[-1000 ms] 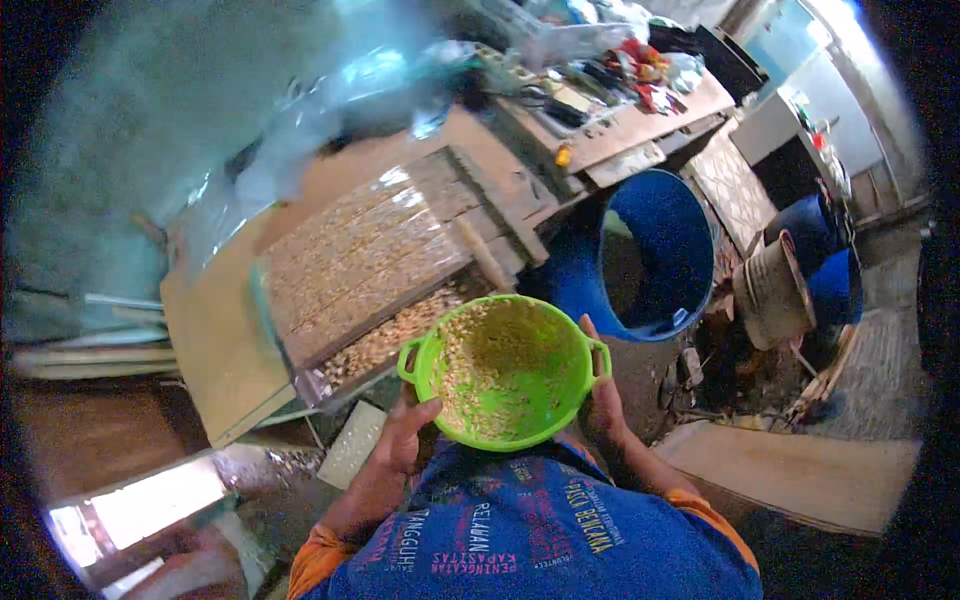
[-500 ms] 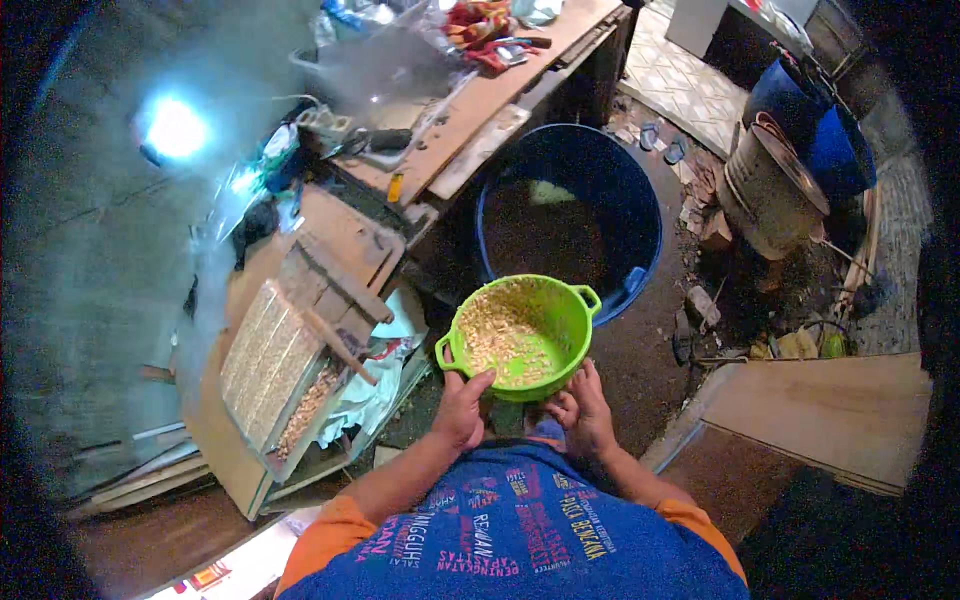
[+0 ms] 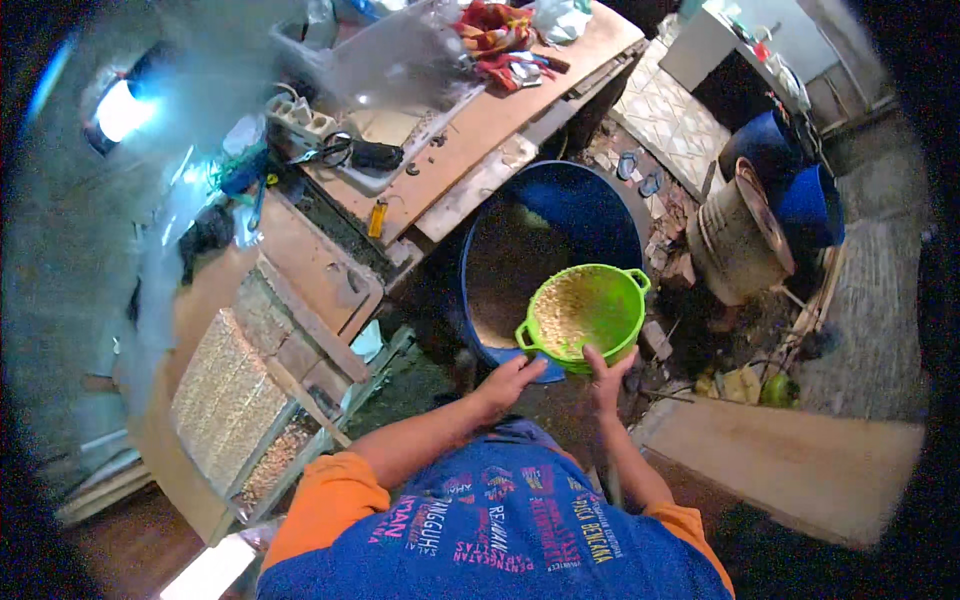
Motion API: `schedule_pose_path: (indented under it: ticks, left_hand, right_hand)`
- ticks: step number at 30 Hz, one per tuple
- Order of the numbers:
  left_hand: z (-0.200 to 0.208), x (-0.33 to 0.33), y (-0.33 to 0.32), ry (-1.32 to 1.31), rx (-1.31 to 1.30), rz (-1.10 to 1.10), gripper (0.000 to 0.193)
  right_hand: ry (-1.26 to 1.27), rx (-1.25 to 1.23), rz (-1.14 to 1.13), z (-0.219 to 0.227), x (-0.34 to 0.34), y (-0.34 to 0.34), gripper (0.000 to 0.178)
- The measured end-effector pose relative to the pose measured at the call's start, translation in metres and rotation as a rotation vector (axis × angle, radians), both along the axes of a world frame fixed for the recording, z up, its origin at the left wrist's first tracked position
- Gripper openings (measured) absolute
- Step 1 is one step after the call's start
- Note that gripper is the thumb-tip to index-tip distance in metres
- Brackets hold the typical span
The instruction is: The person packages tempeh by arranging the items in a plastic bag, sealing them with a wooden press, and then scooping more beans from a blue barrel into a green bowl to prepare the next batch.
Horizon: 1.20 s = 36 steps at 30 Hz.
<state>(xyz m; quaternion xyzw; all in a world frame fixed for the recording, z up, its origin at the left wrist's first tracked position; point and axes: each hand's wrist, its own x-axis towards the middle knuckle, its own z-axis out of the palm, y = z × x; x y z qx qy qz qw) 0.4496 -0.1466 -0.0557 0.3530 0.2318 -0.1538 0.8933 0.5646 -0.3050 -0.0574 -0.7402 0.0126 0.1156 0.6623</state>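
A bright green two-handled bowl [image 3: 622,318] is out in front of me, leaning over the near right side of a big blue tub [image 3: 464,290]. Pale yellowish kernels [image 3: 562,318] lie along its left side. My left hand [image 3: 507,388] closes on the bowl below its left handle. Near the bottom rim, my right hand [image 3: 607,380] grips it with the thumb on the inside and the fingers around the outer wall. Dark contents fill the tub's bottom, with a paler patch at the near side.
To the left, a tilted wooden frame [image 3: 262,290] holds a slab of pale kernels [image 3: 222,410]. A workbench [image 3: 500,115] carries red cloth [image 3: 497,35], an orange lighter [image 3: 377,218] and a power strip [image 3: 305,122]. On the right stand a rusty drum [image 3: 740,245], a blue barrel [image 3: 815,205] and a wooden board [image 3: 780,445].
Both hands have carried the green bowl to the right and slightly away from me, tilting it. The kernels now gather at its left side. My view has shifted a little.
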Motion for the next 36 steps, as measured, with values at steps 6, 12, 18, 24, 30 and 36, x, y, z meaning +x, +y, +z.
schedule_pose_path:
  ticks: [6, 12, 18, 24, 30, 36]
  left_hand:
    - [-0.053, 0.009, 0.048, 0.333, 0.765, 0.189, 0.076]
    - [-0.087, 0.032, 0.107, 0.464, 1.119, 0.382, 0.086]
    - [-0.101, 0.081, 0.150, 0.552, 1.197, 0.253, 0.084]
    - [-0.135, 0.131, 0.171, 0.621, 1.334, 0.115, 0.076]
    - [-0.148, 0.131, 0.169, 0.642, 1.454, 0.167, 0.068]
    - [-0.145, 0.132, 0.164, 0.738, 1.475, 0.156, 0.066]
  right_hand:
    - [-0.084, -0.280, 0.041, -0.045, 0.070, 0.019, 0.125]
    - [-0.181, -0.777, 0.225, -0.039, 0.108, 0.072, 0.126]
    - [-0.428, -0.813, 0.386, -0.097, 0.141, 0.068, 0.119]
    - [-0.217, -1.136, 1.139, -0.165, 0.133, 0.037, 0.115]
    - [-0.088, -0.936, 0.681, -0.246, 0.146, 0.064, 0.122]
    - [0.164, -1.217, 0.533, -0.383, 0.209, 0.093, 0.088]
